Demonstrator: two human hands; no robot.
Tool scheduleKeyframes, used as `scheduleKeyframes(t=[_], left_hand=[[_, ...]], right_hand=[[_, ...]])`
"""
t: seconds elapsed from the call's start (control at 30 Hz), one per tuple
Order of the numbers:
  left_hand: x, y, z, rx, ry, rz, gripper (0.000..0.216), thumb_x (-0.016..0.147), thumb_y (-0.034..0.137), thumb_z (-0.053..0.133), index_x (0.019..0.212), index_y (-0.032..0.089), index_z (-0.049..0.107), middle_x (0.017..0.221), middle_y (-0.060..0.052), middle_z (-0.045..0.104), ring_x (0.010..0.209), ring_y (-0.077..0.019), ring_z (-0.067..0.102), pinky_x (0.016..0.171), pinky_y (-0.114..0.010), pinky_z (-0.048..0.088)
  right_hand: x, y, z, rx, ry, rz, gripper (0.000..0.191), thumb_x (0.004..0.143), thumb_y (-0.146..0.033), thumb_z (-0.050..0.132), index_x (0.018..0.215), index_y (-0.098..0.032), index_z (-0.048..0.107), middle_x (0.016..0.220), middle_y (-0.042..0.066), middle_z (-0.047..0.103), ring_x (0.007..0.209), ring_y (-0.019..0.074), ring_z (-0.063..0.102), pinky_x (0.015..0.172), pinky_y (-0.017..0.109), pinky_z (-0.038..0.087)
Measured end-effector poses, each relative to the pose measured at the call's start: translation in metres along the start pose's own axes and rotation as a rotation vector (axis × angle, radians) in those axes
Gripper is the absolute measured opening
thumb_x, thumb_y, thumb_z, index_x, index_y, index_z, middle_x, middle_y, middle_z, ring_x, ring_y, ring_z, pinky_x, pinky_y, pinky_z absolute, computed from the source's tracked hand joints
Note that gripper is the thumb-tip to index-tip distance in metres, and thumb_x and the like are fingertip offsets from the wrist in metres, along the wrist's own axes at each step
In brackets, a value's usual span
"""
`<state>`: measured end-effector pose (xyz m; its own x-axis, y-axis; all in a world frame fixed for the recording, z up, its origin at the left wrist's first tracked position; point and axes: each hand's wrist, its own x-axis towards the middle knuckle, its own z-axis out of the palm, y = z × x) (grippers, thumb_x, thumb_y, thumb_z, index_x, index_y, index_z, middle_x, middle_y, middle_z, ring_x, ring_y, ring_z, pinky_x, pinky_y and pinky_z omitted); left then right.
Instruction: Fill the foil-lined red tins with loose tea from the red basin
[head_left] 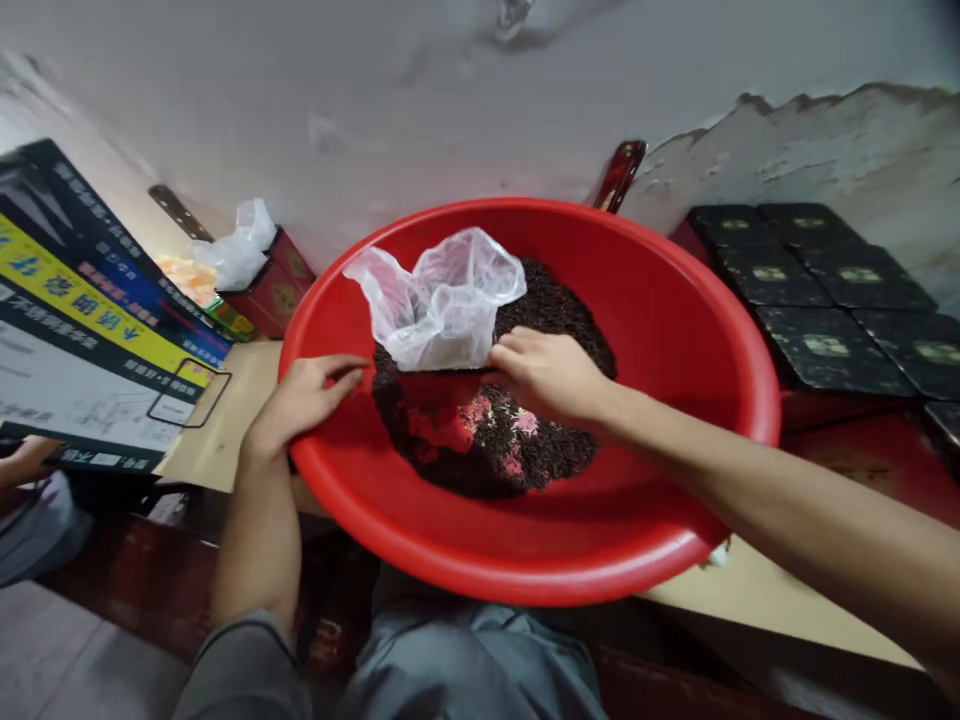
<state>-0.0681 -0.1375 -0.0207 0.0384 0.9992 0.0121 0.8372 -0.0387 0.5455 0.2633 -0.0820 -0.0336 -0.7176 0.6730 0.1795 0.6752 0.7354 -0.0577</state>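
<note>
A big red plastic basin (675, 340) stands before me, with a heap of dark, tea-like shreds (570, 310) in it. Pink and pale petal-like bits (525, 422) show on the heap's near side. Over the heap is a red tin (435, 425) with a dark top edge, and a clear plastic bag (457, 310) bulges out of its mouth. My right hand (551, 375) is closed on the tin's right end, beside the bag. My left hand (311, 395) lies across the basin's left rim, fingers stretched toward the tin but apart from it. The tin's inside is hidden.
Several black-lidded tins (825, 345) stand at the right. On the left are a printed carton (97, 310) and another red tin (281, 280) with a plastic bag on top. The wooden tabletop (780, 600) shows under the basin. Another person's hand (30, 458) appears far left.
</note>
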Motion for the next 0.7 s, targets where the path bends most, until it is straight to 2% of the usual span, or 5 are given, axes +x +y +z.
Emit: scheduleKeyframes(t=[0.13,0.27,0.4,0.5,0.7], left_hand=[[0.001,0.027,-0.004,-0.337,0.253,-0.024,0.054,0.103,0.056,0.045,0.135,0.017,0.065,0.131,-0.016,0.076,0.092,-0.0218,0.076,0.060,-0.026,0.060],[0.003,0.058,-0.021,-0.143,0.201,0.096,0.041,0.097,0.054,0.061,0.116,0.018,0.067,0.127,-0.012,0.077,0.097,-0.0215,0.075,0.075,-0.029,0.064],[0.006,0.071,-0.036,0.157,0.099,0.279,0.016,0.085,0.019,0.067,0.097,0.016,0.077,0.106,-0.006,0.083,0.097,-0.0211,0.076,0.098,-0.034,0.060],[0.016,0.073,-0.036,0.199,0.000,0.329,0.036,0.080,0.003,0.054,0.095,0.016,0.084,0.104,-0.006,0.086,0.101,-0.0205,0.078,0.101,-0.031,0.059],[0.028,0.073,-0.022,0.185,0.037,0.323,0.046,0.080,0.009,0.068,0.122,0.015,0.085,0.118,-0.011,0.085,0.114,-0.0290,0.077,0.106,-0.039,0.057]], right_hand=[[0.002,-0.020,0.015,-0.049,-0.204,-0.060,0.026,0.110,-0.037,0.053,0.108,-0.018,0.072,0.106,0.012,0.079,0.099,0.0239,0.069,0.067,0.031,0.037],[0.004,-0.026,0.008,-0.011,-0.278,-0.015,0.025,0.108,-0.042,0.059,0.114,-0.021,0.071,0.110,0.010,0.081,0.091,0.0220,0.073,0.066,0.030,0.036],[0.009,-0.027,-0.027,0.203,0.071,0.287,0.042,0.111,-0.053,0.048,0.131,-0.018,0.062,0.091,0.008,0.079,0.079,0.0208,0.071,0.069,0.029,0.042],[0.021,-0.041,-0.057,0.262,0.310,0.345,0.038,0.112,-0.044,0.045,0.129,-0.017,0.068,0.109,0.011,0.079,0.092,0.0212,0.073,0.077,0.031,0.050],[0.058,-0.081,-0.079,-0.014,0.155,0.396,0.029,0.103,-0.034,0.064,0.108,-0.017,0.087,0.119,0.016,0.079,0.112,0.0330,0.074,0.095,0.041,0.056]])
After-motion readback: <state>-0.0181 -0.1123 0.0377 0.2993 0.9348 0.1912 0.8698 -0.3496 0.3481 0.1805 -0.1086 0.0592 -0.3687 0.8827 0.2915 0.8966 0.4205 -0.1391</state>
